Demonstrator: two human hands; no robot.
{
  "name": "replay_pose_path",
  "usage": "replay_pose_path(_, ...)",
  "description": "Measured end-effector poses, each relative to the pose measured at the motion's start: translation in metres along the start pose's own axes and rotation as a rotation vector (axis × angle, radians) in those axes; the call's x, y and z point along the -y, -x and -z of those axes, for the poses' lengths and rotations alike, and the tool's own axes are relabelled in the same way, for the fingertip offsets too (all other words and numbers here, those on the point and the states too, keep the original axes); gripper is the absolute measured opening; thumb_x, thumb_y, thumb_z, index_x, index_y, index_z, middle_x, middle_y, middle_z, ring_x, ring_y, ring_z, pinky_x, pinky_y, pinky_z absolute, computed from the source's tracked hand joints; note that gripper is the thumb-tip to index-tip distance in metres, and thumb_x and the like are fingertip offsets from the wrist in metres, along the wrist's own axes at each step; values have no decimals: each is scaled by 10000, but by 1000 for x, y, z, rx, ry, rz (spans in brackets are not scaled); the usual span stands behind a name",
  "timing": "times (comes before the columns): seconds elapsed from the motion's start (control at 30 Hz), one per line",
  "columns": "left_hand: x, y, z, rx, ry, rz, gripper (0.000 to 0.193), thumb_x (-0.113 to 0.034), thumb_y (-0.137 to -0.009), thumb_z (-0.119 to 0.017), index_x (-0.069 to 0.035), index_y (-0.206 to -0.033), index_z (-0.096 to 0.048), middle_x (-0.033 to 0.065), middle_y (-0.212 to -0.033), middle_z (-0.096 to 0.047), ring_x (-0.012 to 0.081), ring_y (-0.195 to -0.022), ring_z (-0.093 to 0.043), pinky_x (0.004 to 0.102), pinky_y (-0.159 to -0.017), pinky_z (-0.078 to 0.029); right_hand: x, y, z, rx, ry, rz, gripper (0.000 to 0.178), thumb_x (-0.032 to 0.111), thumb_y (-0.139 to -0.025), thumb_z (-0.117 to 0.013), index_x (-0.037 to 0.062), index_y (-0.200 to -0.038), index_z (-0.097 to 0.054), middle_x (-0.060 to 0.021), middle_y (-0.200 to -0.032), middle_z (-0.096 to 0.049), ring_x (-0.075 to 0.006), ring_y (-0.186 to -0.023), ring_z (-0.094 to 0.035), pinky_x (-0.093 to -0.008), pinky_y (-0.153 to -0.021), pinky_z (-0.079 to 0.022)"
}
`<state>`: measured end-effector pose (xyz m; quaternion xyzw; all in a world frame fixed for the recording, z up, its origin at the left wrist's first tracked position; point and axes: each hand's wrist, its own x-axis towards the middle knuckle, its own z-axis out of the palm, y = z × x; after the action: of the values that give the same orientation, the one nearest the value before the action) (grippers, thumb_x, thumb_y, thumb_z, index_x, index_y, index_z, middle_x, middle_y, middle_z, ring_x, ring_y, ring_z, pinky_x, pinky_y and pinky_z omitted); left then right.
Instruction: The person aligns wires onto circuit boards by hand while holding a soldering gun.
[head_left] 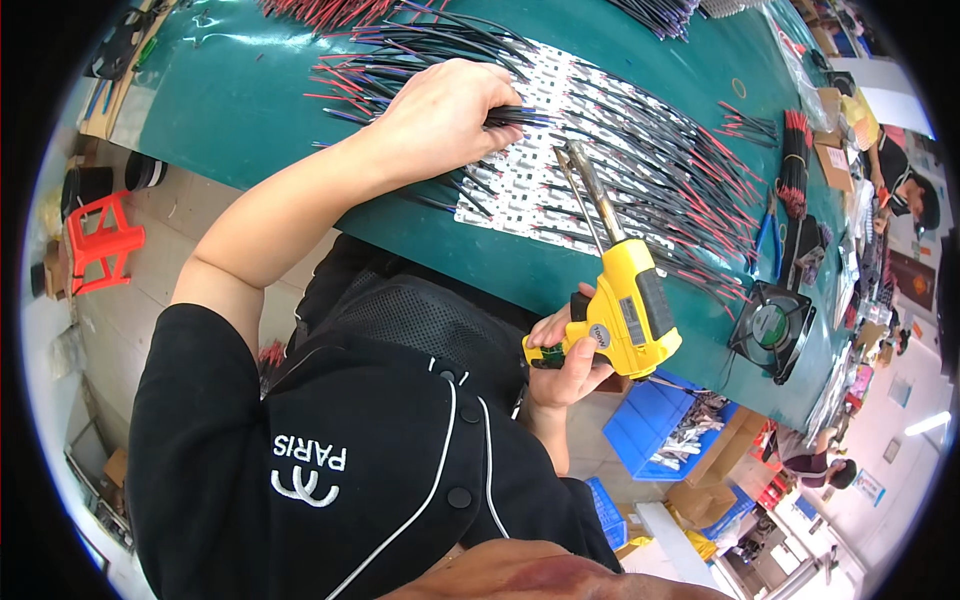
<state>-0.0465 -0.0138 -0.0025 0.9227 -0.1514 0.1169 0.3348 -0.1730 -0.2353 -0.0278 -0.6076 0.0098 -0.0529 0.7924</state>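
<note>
A panel of small white circuit boards (540,80) lies on the green table, with black wires tipped in red or blue fanning out from both sides. My left hand (440,110) reaches over its left part, fingers closed on several black wires (518,116) whose ends point at the boards. In my right hand (570,370), at the table's near edge, is a yellow soldering gun (632,310). Its metal tip and thin feed tube point up at the middle of the panel, close to the wire ends. Whether the tip touches a board I cannot tell.
On the green table's (240,110) right side are a black fan (770,325), blue-handled pliers (768,240) and a bundle of red-tipped wires (795,160). Below the edge sits a blue bin (640,425) of metal parts. A red stool (100,240) stands at left. Other people are at far right.
</note>
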Motion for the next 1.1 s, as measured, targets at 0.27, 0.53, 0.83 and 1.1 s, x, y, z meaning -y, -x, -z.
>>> replay_pose_path(0.27, -2, -1, -1, 42, 30, 109, 220, -117, -685, -682, 20, -847, -627, 111, -756, -626, 255, -677, -617, 327, -647, -478, -1, 1, -5, -25, 24, -23, 512, 300, -851, -555, -109, -1128, -420, -59, -603, -467, -114, -483, -455, -237, -446, -423)
replay_pose_path(0.53, -3, -5, 0, 113, 23, 179, 213, -101, -663, -655, 35, -823, -620, 112, -756, -630, 246, -674, -622, 320, -655, -481, -4, 3, -1, 35, 35, -49, 415, 219, -870, -533, -44, -1158, -392, -95, -686, -485, -128, -538, -478, -252, -468, -443)
replay_pose_path(0.83, -3, -5, -3, 87, 17, 159, 177, -107, -647, -642, 28, -751, -594, 130, -718, -601, 274, -651, -599, 331, -633, -469, -1, -1, -2, 98, 71, -51, 476, 194, -865, -526, -15, -1249, -336, -101, -710, -490, -121, -543, -478, -252, -466, -445)
replay_pose_path(1.1, -2, -4, -4, 70, 36, 156, 158, -103, -625, -637, 15, -713, -580, 133, -695, -584, 289, -638, -584, 343, -611, -458, 8, 0, -7, 19, 122, -52, 542, 244, -857, -542, -93, -1236, -353, -86, -673, -492, -116, -519, -474, -241, -454, -433)
